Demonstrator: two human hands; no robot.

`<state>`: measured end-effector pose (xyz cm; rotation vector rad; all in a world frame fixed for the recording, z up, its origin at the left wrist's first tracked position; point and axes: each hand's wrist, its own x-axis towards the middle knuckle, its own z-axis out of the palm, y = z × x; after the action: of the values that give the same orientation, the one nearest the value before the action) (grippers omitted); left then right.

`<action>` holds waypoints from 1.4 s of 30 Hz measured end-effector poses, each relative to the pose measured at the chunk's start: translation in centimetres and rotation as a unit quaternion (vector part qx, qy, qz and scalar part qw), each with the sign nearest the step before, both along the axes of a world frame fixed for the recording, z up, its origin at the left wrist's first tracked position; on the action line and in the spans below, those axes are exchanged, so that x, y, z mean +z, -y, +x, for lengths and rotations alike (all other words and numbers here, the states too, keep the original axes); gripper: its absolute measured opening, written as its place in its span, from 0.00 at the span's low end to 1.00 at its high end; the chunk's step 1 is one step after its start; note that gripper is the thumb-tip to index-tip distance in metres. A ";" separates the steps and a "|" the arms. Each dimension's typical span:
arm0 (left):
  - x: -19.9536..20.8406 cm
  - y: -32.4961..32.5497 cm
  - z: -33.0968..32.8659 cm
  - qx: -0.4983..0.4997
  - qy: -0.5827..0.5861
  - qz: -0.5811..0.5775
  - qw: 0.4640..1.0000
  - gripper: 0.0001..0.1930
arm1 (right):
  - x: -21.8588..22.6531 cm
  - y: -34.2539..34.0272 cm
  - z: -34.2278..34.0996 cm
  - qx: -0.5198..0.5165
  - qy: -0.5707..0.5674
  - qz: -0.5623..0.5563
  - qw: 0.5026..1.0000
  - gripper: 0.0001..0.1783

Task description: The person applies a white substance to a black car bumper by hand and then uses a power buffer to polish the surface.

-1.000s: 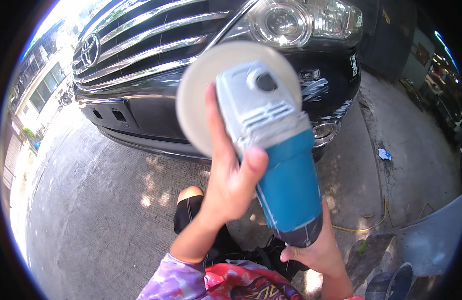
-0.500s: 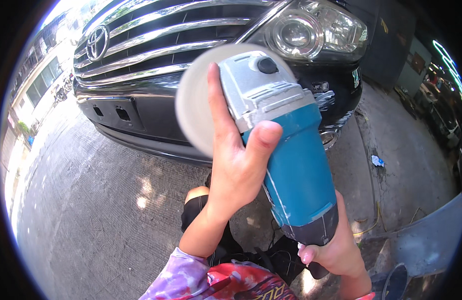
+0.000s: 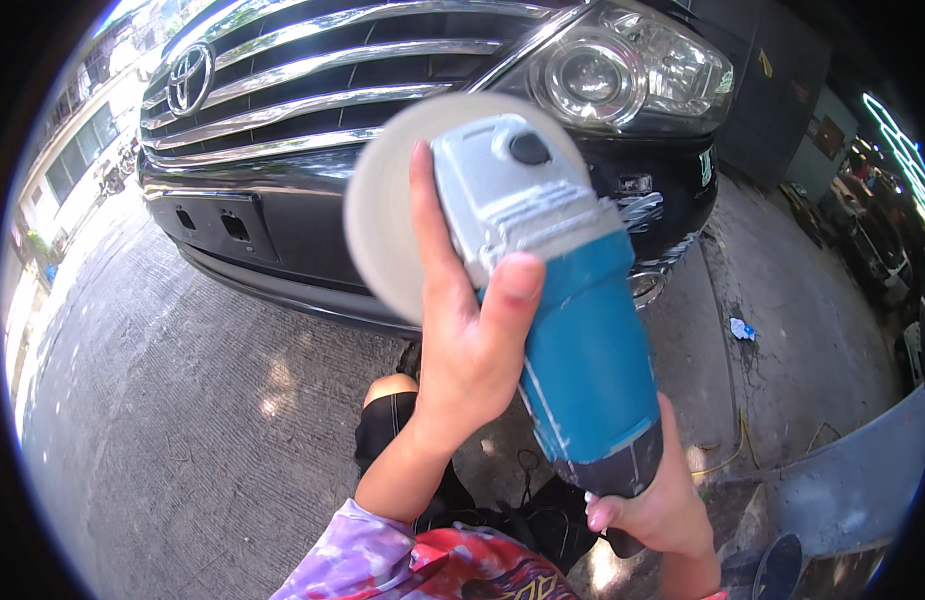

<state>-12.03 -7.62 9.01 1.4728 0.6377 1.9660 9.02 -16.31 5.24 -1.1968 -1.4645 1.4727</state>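
Note:
A teal and grey power polisher with a round white pad is held up in front of a black car's bumper. My left hand grips the polisher's grey head from its left side, with the index finger stretched along it and the thumb on top. At the dark rear end of the tool, my right hand is wrapped round the handle. The pad looks smeared, as if spinning. Whether it touches the bumper is hidden behind the tool. White smears mark the bumper's right corner.
Above the bumper are the chrome grille and a headlight. Grey concrete lies below. To the right are a crumpled blue-white scrap, a yellow cord and a grey panel.
The polisher and both hands have shifted slightly left and down in the picture. The car has also shifted slightly left. Both hands keep their hold.

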 end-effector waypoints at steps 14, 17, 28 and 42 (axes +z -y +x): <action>-1.2 -0.2 -0.7 0.051 -0.008 0.033 0.998 0.50 | -0.9 -0.1 -1.4 -0.021 0.052 0.079 0.995 0.77; -4.4 0.8 -1.6 0.058 0.042 -0.009 0.997 0.56 | -4.7 -0.2 -2.0 0.035 0.084 0.100 0.991 0.74; -22.7 1.6 -7.7 0.111 0.136 -0.021 0.984 0.60 | -17.5 -5.5 -6.6 0.091 0.138 0.200 0.966 0.64; -13.9 -0.5 -2.0 0.041 -0.232 0.050 0.970 0.56 | -24.8 -2.4 -8.9 -0.097 -0.146 0.167 0.970 0.65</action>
<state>-14.08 -7.16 -4.86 2.0248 0.8153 1.7371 0.15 -13.92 -19.53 -0.8510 -1.2908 1.1579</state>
